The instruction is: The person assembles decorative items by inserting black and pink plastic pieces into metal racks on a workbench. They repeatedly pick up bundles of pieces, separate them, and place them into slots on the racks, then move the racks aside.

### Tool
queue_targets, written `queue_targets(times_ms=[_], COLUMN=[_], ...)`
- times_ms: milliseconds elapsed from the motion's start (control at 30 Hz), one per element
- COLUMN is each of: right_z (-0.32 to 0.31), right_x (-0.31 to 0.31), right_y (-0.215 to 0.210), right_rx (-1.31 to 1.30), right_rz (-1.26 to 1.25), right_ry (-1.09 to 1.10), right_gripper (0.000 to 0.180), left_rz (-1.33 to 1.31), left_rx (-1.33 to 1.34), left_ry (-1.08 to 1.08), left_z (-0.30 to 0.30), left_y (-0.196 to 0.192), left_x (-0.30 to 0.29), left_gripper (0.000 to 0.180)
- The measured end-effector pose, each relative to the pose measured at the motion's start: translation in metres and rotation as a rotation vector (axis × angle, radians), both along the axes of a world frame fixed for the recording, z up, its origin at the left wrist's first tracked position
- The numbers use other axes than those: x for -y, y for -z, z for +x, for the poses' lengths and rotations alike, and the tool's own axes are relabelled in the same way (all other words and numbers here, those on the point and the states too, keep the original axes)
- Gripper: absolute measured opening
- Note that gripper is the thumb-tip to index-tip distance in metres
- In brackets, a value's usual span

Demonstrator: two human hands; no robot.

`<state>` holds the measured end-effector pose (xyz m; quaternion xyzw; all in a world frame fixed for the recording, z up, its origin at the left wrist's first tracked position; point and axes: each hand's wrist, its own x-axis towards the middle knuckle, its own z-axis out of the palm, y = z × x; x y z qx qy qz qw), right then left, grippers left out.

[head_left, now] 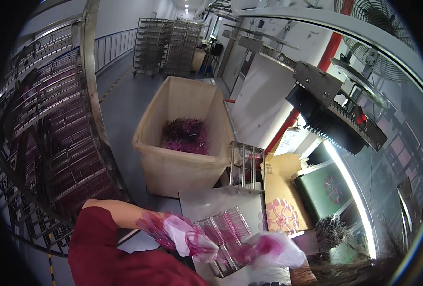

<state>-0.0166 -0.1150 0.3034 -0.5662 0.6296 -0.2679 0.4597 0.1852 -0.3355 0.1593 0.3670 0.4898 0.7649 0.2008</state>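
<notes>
My left hand (192,240), in a white glove, is closed around clear pink plastic pieces (154,224) that fan out over the glove and wrist. Its fingers reach the near side of a metal slotted rack (233,224), which lies tilted on the steel worktop and carries pink pieces. On the rack's right is my right hand (280,252), also white-gloved and blurred, with pink plastic at its fingers. Right of the rack, a pink wheel-shaped moulding (283,214) lies on tan cardboard. Another such moulding (334,189) sits on the green conveyor belt (316,183).
A large beige bin (183,164) with a tangle of pink plastic scraps (187,136) stands ahead. Racks filled with pink pieces occupy a tall trolley (94,95) at left. Another metal rack (246,167) stands by the bin. A black-and-steel machine arm (335,109) hangs at right above a bright tube light (352,190).
</notes>
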Motion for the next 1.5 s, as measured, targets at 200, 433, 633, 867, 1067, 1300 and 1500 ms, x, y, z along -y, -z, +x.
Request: queue_targets(times_ms=[200,433,633,867,1067,1300,1500], right_z=[0.037,0.058,0.04,0.061,0.095,0.088,0.123], right_x=[0.004,0.003,0.05,0.05,0.025,-0.007,0.033], right_y=[-0.008,-0.004,-0.046,-0.009,0.016,0.132,0.167], right_rx=[-0.059,-0.042,-0.415,-0.368,-1.122,0.408,1.777], right_rz=[-0.011,-0.181,-0.349,0.038,-0.681,-0.479,-0.354], right_ry=[-0.317,-0.297,-0.21,-0.347,-0.659,0.775,0.501], right_gripper=[0.045,0.039,0.037,0.047,0.019,0.027,0.053], left_rz=[-0.021,-0.077,-0.5,-0.72,-0.607,0.019,0.372], left_rx=[0.035,0.138,0.464,-0.026,0.239,-0.394,-1.367], left_ry=[0.121,0.127,-0.019,-0.092,0.071,-1.6,-1.501], left_z=[-0.004,-0.01,-0.006,-0.026,-0.022,-0.043,-0.05], left_y=[0.011,0.022,-0.025,0.008,0.055,0.013,-0.075], left_x=[0.0,0.0,0.019,0.014,-0.001,0.053,0.024], left_gripper=[0.039,0.036,0.019,0.069,0.063,0.049,0.054])
